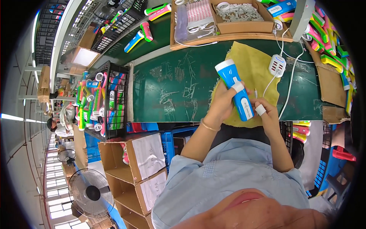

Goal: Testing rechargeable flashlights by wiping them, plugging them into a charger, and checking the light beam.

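My left hand (223,100) is wrapped round a blue torch (230,74) with a white head and white side panel. The torch slants over a yellow cloth (248,61), its head pointing up and left. White tape circles my left thumb, which presses on the torch's body. Close to the torch's lower end, my right hand (269,113) is closed in a pinch, with white tape on one finger. A thin white cable (270,84) runs from a white multi-port USB charger (277,65) down to these fingertips. The fingers partly hide its end.
The green worktable (164,89) has a wooden tray (198,42) and a cardboard box of small white parts (240,15) at its far side. A black crate of torches (114,99) stands left. More colourful torches (328,34) pile up right. Cardboard compartments (126,160) stand lower left.
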The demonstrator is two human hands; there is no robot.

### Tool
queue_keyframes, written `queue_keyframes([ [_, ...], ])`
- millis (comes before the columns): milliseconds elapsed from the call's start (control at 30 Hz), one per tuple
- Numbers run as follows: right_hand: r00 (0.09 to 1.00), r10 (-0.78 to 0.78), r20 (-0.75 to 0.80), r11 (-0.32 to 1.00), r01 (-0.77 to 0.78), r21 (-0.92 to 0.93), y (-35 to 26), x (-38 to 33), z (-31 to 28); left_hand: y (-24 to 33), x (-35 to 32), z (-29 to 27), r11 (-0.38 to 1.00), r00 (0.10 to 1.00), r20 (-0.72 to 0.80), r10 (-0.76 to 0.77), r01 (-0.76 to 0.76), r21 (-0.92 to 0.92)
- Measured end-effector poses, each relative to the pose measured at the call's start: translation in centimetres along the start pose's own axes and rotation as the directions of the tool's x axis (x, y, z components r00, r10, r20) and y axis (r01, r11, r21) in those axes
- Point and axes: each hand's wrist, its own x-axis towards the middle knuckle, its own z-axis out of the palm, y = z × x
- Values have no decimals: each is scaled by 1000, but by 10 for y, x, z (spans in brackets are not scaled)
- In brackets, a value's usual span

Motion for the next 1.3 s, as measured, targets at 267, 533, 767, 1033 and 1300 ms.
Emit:
queue_keyframes([
  [267, 970, 181, -161, 965, -144, 217, 1, 4, -3, 25, 27, 22, 984, 990, 89, -112, 123, -127],
  [533, 960, 238, -151, 939, -187, 288, -16, 4, -5, 10, 29, 6, 961, 958, 153, -244, 260, -93],
  [767, 996, -32, -81, 996, 25, -86, -43, 36, -28, 1, -4, 10, 948, 968, 46, -246, 231, 219],
  [1033, 906, -185, 381, 740, 384, -552, -62, 74, -4, -10, -34, 19, 591, 989, 88, 118, -141, 794],
  [1300, 895, -121, 430, 800, 344, -492, -24, 67, -10, -22, -45, 16, 769, 985, 20, -174, 123, 628],
])
